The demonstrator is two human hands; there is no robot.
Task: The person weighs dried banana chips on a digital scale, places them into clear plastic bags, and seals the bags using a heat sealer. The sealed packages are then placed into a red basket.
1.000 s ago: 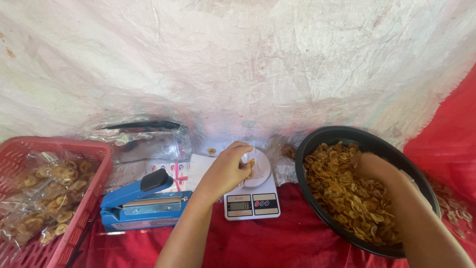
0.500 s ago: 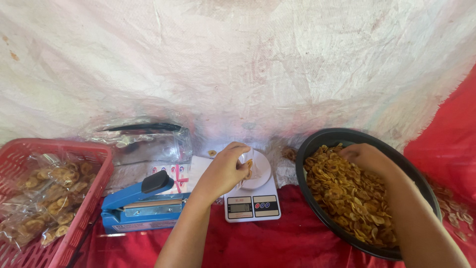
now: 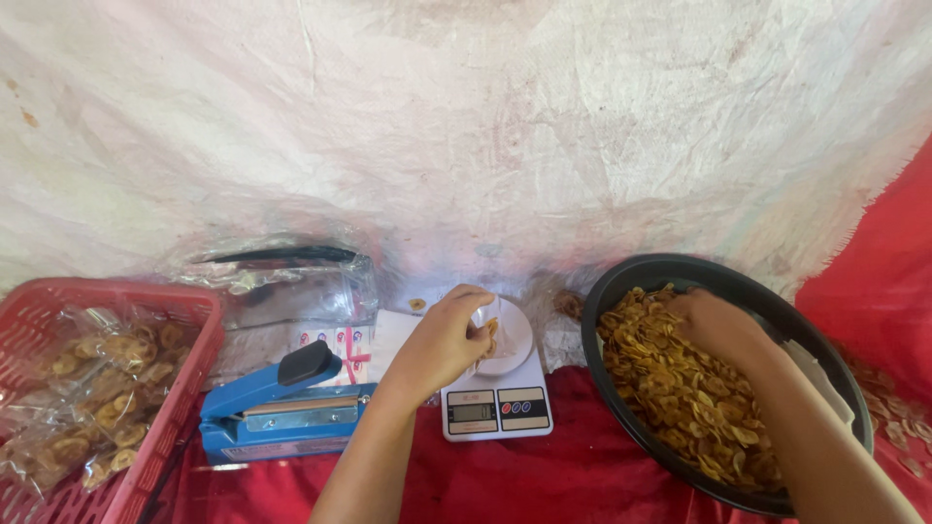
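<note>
My left hand [image 3: 445, 340] pinches the mouth of a small clear bag [image 3: 497, 335] with a few golden chips in it, held over the round plate of a white kitchen scale [image 3: 497, 409]. My right hand [image 3: 716, 328] is down in a large black bowl [image 3: 631, 281] heaped with golden chips [image 3: 680, 398], fingers curled into the pile; whether they hold any chips is hidden.
A blue bag sealer [image 3: 282, 412] lies left of the scale. A red basket [image 3: 175, 398] at far left holds several filled chip bags [image 3: 87, 388]. Clear empty bags [image 3: 291, 291] are piled behind the sealer. Red cloth [image 3: 544, 475] covers the surface; a white sheet [image 3: 466, 126] hangs behind.
My right hand has slid from the bowl's right side toward its near-left rim. My left hand stays at the bag over the scale.
</note>
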